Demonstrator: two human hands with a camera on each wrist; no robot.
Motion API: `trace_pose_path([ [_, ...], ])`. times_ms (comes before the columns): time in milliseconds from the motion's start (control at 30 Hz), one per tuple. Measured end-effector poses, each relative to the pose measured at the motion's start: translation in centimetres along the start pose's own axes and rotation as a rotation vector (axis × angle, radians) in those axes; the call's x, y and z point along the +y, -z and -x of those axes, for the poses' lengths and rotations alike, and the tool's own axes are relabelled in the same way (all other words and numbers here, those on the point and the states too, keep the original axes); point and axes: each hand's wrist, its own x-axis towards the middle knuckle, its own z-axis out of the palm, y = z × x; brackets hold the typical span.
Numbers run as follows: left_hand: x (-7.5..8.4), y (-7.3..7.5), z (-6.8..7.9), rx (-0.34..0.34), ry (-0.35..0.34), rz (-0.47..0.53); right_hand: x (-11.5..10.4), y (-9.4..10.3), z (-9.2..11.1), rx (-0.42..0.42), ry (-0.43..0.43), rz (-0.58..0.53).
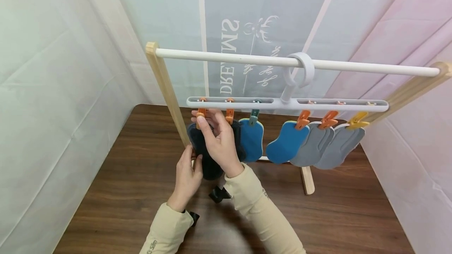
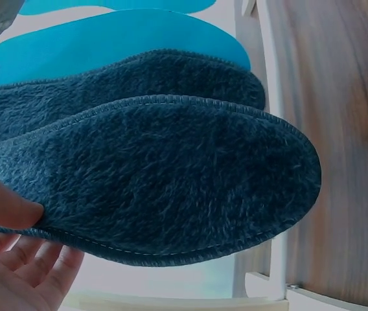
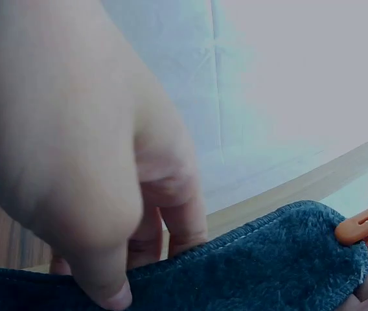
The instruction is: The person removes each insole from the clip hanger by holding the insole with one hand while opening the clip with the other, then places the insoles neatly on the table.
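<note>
A dark fuzzy insole (image 1: 210, 167) hangs at the left end of a white clip hanger (image 1: 240, 105), below an orange clip (image 3: 359, 227). My left hand (image 1: 188, 175) pinches the insole's left edge, thumb on the fuzzy face and fingers behind, as the left wrist view shows. Up at the clip, my right hand (image 1: 222, 142) pinches it between thumb and fingers. In the right wrist view the clip's tip lies on the insole's end. Just behind hangs a second dark insole (image 2: 223, 81), partly covered by my right hand in the head view.
Further right on the hanger are blue insoles (image 1: 287, 144) and grey insoles (image 1: 340, 150) on coloured clips. The hanger's hook (image 1: 308, 69) loops over the white rod (image 1: 226, 56) of a wooden stand (image 1: 166, 85), on a brown wooden table (image 1: 123, 191). Pale curtains surround it.
</note>
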Motion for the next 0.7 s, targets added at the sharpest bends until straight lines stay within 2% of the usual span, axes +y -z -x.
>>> trace_pose_path([
  [200,-0.3,0.1,0.8,0.0,0.014,-0.036,-0.2,-0.2,0.1,0.033,-0.024,0.025],
  [433,-0.9,0.1,2.7,-0.026,0.098,-0.019,-0.4,-0.3,0.0,0.013,-0.048,-0.014],
  [500,-1.0,0.1,3.2,-0.038,0.164,0.021,-0.5,-0.3,0.1,0.016,-0.058,-0.017],
  [700,-0.9,0.4,4.7,-0.081,0.444,0.202,-0.4,-0.2,0.2,0.005,-0.055,0.001],
])
